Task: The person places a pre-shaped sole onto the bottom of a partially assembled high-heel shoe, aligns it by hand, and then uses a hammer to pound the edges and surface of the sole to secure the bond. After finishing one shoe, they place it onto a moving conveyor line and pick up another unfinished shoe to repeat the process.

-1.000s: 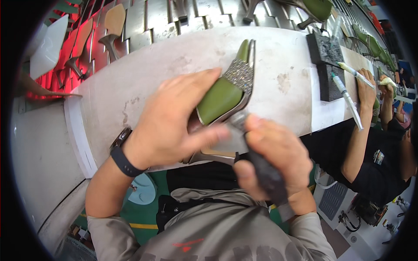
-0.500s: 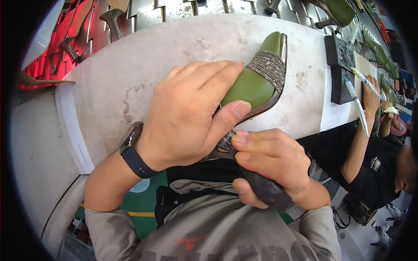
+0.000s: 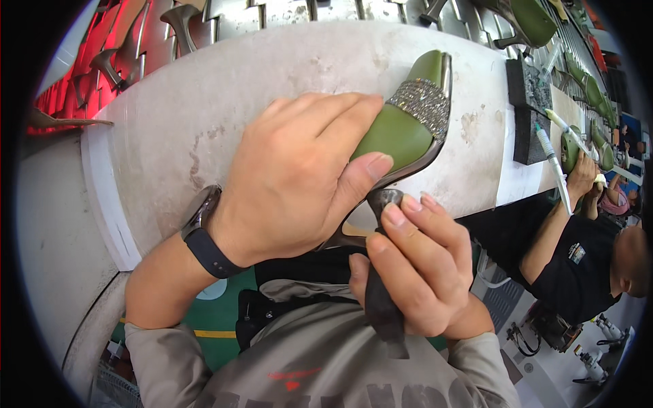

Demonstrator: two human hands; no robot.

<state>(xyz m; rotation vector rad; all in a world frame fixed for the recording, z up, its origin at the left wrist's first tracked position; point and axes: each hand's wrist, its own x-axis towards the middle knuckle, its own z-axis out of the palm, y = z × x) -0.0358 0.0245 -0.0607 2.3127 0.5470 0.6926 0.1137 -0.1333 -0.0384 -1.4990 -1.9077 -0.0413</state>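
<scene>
My left hand (image 3: 292, 177) is closed over the middle of a green pointed shoe (image 3: 394, 139), holding it against the worktable with the toe pointing away. A sparkling stone-covered band (image 3: 423, 105) crosses the shoe's front. My right hand (image 3: 428, 272) is just below, fingers curled around a long dark grey piece (image 3: 382, 302) that hangs down in front of my shirt. Its exact kind is unclear. Beside the right fingertips shows a dark, flared end (image 3: 386, 196), next to the shoe's brown underside; my fingers hide how these parts join. The shoe's back is hidden by my left hand.
The pale, stained worktable (image 3: 252, 68) has a metal slat conveyor (image 3: 238, 22) behind it, carrying shoes with flared heels. A black foam block (image 3: 527, 112) holds syringe-like tubes (image 3: 552, 160) at the right. There a co-worker's hand (image 3: 581, 175) holds a green shoe.
The dark piece in my right hand has swung from slanting lower right to hanging nearly straight down. My right wrist has shifted left. The left hand and shoe have barely moved.
</scene>
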